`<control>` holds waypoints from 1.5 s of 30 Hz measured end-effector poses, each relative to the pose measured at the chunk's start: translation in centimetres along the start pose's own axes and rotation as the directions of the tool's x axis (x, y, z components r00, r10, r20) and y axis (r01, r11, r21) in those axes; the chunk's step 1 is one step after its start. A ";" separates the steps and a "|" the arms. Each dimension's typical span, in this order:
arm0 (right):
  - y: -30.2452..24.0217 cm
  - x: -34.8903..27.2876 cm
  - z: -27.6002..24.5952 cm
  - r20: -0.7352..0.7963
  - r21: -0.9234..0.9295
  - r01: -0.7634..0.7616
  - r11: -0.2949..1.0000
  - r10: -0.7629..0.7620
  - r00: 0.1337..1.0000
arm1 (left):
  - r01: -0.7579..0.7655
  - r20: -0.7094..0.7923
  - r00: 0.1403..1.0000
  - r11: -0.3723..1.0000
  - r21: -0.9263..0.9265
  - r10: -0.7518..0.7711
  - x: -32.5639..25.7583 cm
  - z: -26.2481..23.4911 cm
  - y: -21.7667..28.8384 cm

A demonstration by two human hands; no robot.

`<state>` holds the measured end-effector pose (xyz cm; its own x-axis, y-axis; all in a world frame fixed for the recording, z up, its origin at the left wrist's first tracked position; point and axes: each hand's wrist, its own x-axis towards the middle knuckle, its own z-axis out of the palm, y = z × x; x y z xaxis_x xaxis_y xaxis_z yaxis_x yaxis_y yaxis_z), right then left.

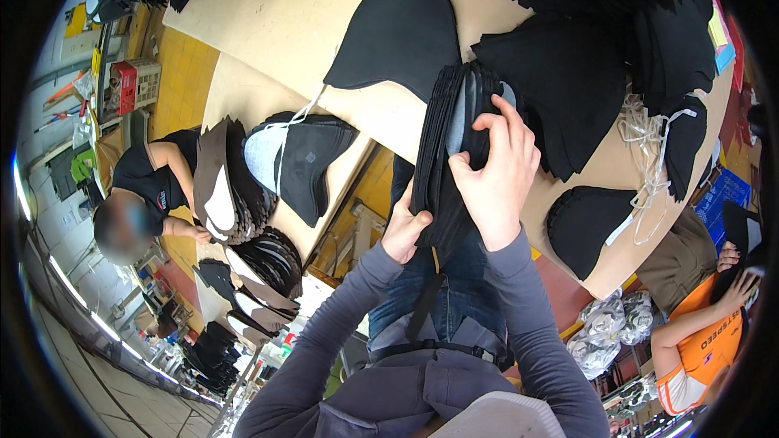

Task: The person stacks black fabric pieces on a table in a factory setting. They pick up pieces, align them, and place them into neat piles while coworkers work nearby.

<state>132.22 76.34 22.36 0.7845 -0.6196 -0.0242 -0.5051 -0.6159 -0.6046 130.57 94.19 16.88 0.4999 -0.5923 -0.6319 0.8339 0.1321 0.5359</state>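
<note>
A thick stack of black cut fabric pieces (434, 146) stands on edge between my hands, at the table edge in front of my body. My left hand (401, 232) grips its lower left side, thumb up, the other fingers hidden beneath. My right hand (501, 166) is closed on the stack's right side, with curled fingers and the thumb against the pieces. A light grey patch (458, 118) shows between the layers there. Just beyond lies a wide, curved black piece (398, 36) flat on the table. Right of my right hand, more black pieces (560, 89) lie in an overlapping pile.
The beige table (268, 16) bends around me. White ties (645, 146) lie at right near a smaller black stack (588, 227). Black and grey pieces (304, 158) sit at left. One person (146, 186) handles brown pieces there; another, in orange (702, 349), is at lower right.
</note>
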 end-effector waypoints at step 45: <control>0.8 -0.1 -0.5 0.098 0.068 0.132 0.989 -0.138 0.986 | -0.100 -0.057 0.993 0.991 0.086 0.105 0.2 1.0 -1.1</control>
<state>131.60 75.69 22.25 0.8782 -0.4779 -0.0183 -0.3717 -0.6579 -0.6550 129.55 93.13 16.73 0.5974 -0.5290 -0.6028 0.7563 0.1217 0.6428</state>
